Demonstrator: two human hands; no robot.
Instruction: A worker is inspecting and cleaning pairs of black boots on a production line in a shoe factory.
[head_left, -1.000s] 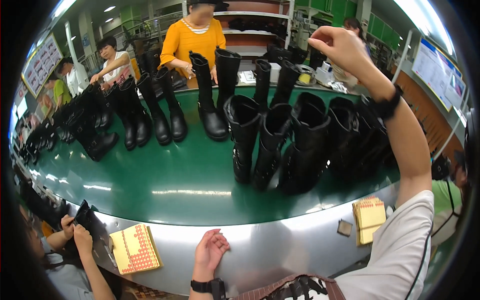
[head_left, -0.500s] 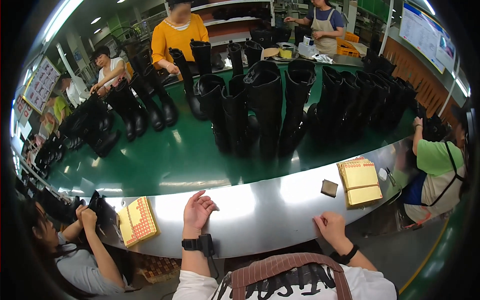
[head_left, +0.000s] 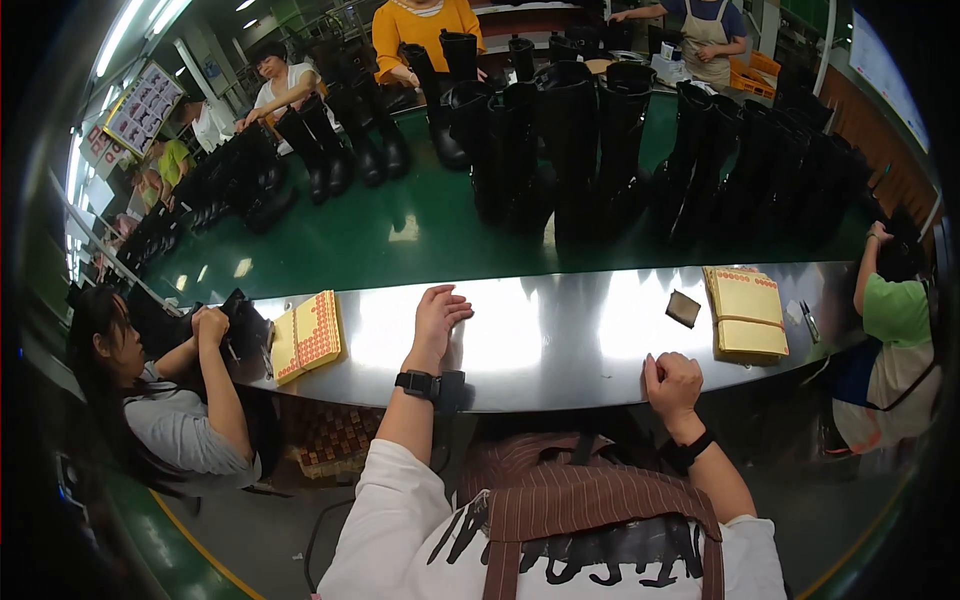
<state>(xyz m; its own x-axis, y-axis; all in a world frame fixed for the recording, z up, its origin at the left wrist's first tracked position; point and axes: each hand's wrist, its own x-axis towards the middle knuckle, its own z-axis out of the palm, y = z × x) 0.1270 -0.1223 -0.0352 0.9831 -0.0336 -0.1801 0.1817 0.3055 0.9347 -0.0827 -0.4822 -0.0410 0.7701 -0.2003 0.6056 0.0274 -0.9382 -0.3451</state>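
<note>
My left hand (head_left: 440, 318) rests by its side on the bare metal ledge, its fingers loosely bent and apart, with nothing in it. On the ledge's near edge lies my right hand (head_left: 674, 384), its fingers curled into a loose fist and no object showing in them. A small brown square pad (head_left: 683, 309) sits just beyond the right hand. To the right of that pad is a banded stack of yellow cards with red print (head_left: 748, 305). A similar banded yellow stack (head_left: 300, 340) lies left of my left hand.
Black tall boots (head_left: 567, 140) stand in rows on the green conveyor belt (head_left: 400, 260) beyond the metal ledge (head_left: 560, 375). A co-worker at the left (head_left: 180, 420) handles a black boot; another sits at the right (head_left: 890, 330). More people work across the belt. Tweezers (head_left: 809, 320) lie at far right.
My view has tilted down and swung left, so belt and boots sit higher and farther right. My left hand has rolled from palm up onto its side. The right hand stays curled on the ledge.
</note>
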